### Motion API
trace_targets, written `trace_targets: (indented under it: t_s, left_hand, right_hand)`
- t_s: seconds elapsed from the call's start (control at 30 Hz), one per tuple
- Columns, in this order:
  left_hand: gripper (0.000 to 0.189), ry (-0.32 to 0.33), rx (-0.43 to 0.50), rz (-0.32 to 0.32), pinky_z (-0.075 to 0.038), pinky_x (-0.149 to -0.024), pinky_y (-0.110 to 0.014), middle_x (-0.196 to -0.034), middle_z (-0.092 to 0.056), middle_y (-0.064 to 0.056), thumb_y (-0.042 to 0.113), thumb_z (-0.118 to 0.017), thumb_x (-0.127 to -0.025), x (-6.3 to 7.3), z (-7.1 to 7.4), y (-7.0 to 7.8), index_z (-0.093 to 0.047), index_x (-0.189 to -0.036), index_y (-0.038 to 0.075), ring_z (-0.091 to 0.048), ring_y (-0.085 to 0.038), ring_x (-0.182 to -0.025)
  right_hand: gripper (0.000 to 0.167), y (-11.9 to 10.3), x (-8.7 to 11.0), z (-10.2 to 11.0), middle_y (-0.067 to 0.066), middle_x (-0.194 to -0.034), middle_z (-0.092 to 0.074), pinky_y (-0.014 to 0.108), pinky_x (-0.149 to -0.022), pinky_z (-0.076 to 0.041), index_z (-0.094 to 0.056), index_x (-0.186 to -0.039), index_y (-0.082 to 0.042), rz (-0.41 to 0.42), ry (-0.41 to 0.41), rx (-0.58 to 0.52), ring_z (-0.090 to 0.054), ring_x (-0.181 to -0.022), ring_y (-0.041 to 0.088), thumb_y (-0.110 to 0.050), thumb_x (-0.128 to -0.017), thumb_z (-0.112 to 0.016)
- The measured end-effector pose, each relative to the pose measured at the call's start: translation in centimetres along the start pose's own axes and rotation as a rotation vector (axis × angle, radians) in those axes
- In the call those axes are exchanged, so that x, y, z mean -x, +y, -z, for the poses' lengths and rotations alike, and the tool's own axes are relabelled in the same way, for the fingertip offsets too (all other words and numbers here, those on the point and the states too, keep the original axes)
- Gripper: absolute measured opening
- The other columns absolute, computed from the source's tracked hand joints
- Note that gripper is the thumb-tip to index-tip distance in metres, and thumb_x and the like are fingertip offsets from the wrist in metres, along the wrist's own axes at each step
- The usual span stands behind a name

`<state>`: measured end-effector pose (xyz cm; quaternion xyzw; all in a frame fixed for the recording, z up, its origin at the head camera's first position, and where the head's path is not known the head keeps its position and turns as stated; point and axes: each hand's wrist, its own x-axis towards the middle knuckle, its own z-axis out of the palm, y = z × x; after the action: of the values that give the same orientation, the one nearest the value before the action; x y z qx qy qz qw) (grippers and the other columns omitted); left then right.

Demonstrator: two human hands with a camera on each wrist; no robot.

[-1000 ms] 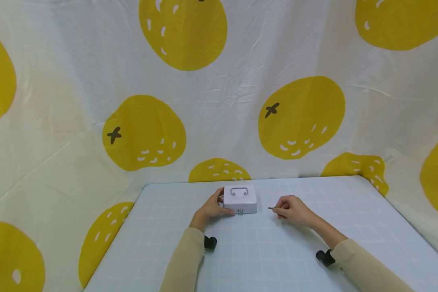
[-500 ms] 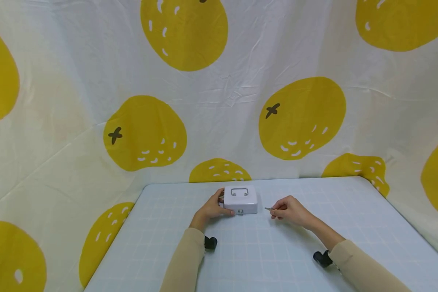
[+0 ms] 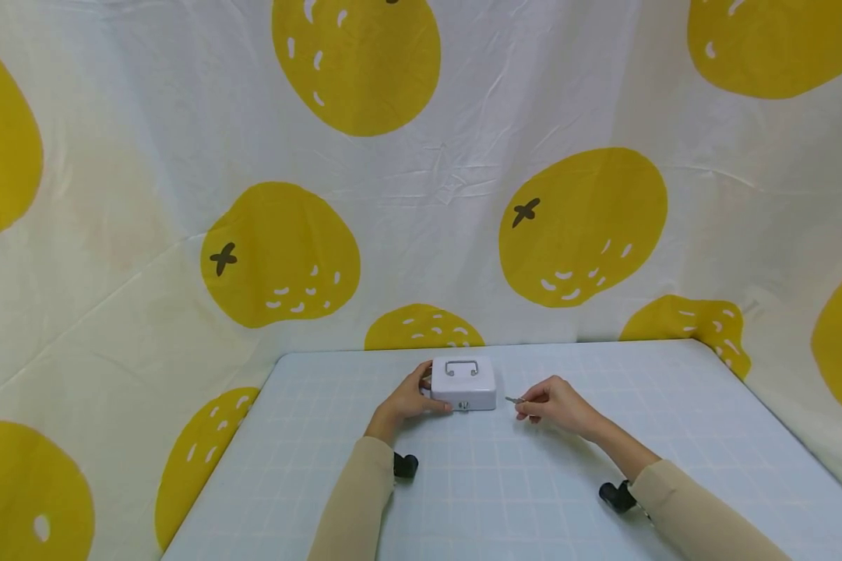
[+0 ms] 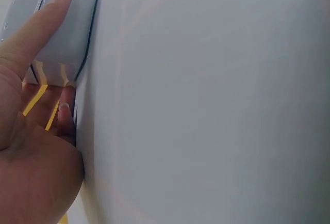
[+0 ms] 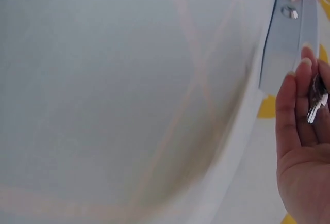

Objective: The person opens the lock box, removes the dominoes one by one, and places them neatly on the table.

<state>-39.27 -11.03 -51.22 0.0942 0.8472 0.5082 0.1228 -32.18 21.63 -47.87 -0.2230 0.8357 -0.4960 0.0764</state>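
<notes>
A small white cash box (image 3: 464,385) with a wire handle on its closed lid stands toward the back of the table. A round silver lock (image 3: 463,405) sits on its front face. My left hand (image 3: 408,399) holds the box by its left end. In the left wrist view the thumb (image 4: 44,25) lies across the front, below the lock, with the other fingers partly hidden behind the end. Right of the box, my right hand (image 3: 557,405) pinches a small metal key (image 3: 512,400), its tip toward the box but apart from it. The key's silver metal shows among the fingers in the right wrist view.
The table (image 3: 477,491) has a pale blue cloth with a faint grid. Behind it hangs a white curtain (image 3: 428,257) printed with big yellow fruit. Black wrist cameras sit below both hands, at the beige sleeves (image 3: 356,499).
My right hand has moved slightly left with the key, nearer to the cash box. The left hand and the box have stayed in place.
</notes>
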Motion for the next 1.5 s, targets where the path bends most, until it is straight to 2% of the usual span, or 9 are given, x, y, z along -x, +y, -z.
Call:
trace_targets:
  t_s: [0.3, 0.63, 0.87, 1.13, 1.5]
  left_hand:
    - [0.109, 0.000, -0.016, -0.001, -0.040, -0.110, -0.050, -0.151, -0.049, -0.004, 0.031, -0.097, -0.070, 0.1, 0.3, 0.0, -0.034, -0.159, 0.024, -0.050, -0.025, -0.122]
    - [0.107, 0.006, 0.017, 0.007, -0.040, -0.110, -0.050, -0.153, -0.049, -0.004, 0.032, -0.096, -0.070, 0.2, 0.2, 0.2, -0.037, -0.158, 0.025, -0.050, -0.026, -0.122]
    - [0.108, 0.004, 0.027, 0.014, -0.040, -0.110, -0.050, -0.151, -0.050, -0.004, 0.033, -0.096, -0.070, 0.2, 0.2, 0.3, -0.037, -0.159, 0.024, -0.049, -0.026, -0.122]
    - [0.103, 0.001, 0.044, 0.009, -0.041, -0.102, -0.045, -0.150, -0.050, -0.003, 0.029, -0.095, -0.072, 0.2, 0.2, 0.4, -0.038, -0.158, 0.026, -0.049, -0.024, -0.119]
    - [0.099, 0.002, 0.063, 0.005, -0.041, -0.100, -0.044, -0.145, -0.053, -0.002, 0.029, -0.094, -0.075, 0.4, 0.2, 0.5, -0.040, -0.158, 0.024, -0.049, -0.024, -0.117]
  right_hand:
    - [0.016, -0.1, -0.3, -0.6, 0.012, -0.077, -0.075, 0.034, -0.060, -0.059, -0.078, -0.090, 0.005, 0.025, 0.008, 0.024, -0.068, -0.065, 0.024, -0.011, -0.091, -0.077]
    - [0.017, -0.4, -0.7, -1.4, 0.009, -0.074, -0.073, 0.027, -0.058, -0.055, -0.078, -0.090, 0.004, -0.004, -0.002, 0.066, -0.063, -0.064, 0.018, -0.013, -0.092, -0.077]
    - [0.016, -0.9, -0.9, -2.1, 0.005, -0.070, -0.072, 0.023, -0.055, -0.052, -0.078, -0.085, 0.002, 0.041, -0.021, 0.104, -0.062, -0.060, 0.011, -0.013, -0.092, -0.076]
    - [0.019, -1.4, -1.2, -2.7, 0.009, -0.070, -0.072, 0.024, -0.054, -0.050, -0.077, -0.085, 0.004, 0.048, -0.021, 0.114, -0.061, -0.060, 0.014, -0.013, -0.093, -0.075]
    - [0.021, -1.5, -1.9, -3.7, 0.004, -0.065, -0.070, 0.023, -0.050, -0.049, -0.077, -0.080, 0.002, 0.062, 0.000, 0.119, -0.061, -0.057, 0.015, -0.015, -0.093, -0.076]
